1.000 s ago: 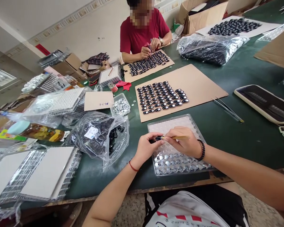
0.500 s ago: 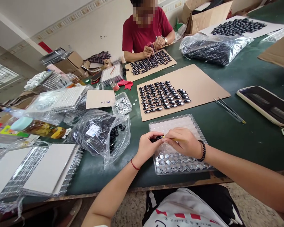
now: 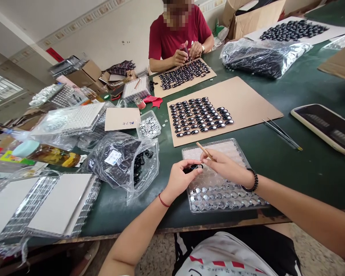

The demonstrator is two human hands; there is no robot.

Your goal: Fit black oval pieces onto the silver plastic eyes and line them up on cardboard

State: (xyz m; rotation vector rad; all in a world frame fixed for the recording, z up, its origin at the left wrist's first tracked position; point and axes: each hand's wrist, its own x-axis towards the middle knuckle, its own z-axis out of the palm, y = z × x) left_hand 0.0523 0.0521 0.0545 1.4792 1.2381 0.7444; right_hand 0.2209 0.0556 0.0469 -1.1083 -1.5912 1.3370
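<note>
Fingertips of the left hand (image 3: 180, 177), low and just left of centre in the frame, pinch a small glossy black oval piece (image 3: 193, 167), so that grip is clenched on the piece, with its long axis running roughly left to right across the picture. The right hand (image 3: 224, 165) sits just to the right of it, fingers closed around a thin wooden stick (image 3: 206, 151) whose free end slants up and to the left, away from the piece; the working end is hidden inside the fingers, so I cannot tell whether the stick touches the piece. The two hands all but meet at the oval, the right fingertips lying just beside its right end, and the left hand is the one that carries it. Both hover over the clear plastic blister tray (image 3: 241, 155) at lower centre, whose nearest rows hold small silver round parts (image 3: 218, 196) while its far rows look bare. Beyond the tray, towards the middle of the frame, a brown cardboard sheet (image 3: 247, 99) carries rows of finished black ovals (image 3: 199, 117) laid with their long axes the same way. Left of the hands a crumpled clear plastic bag of black pieces (image 3: 123, 163) lies on the dark green counter (image 3: 290, 161), and a small clear tub of silver parts (image 3: 149, 126) stands above it. At upper centre another person in a red shirt (image 3: 175, 36) works over a second cardboard sheet.
</note>
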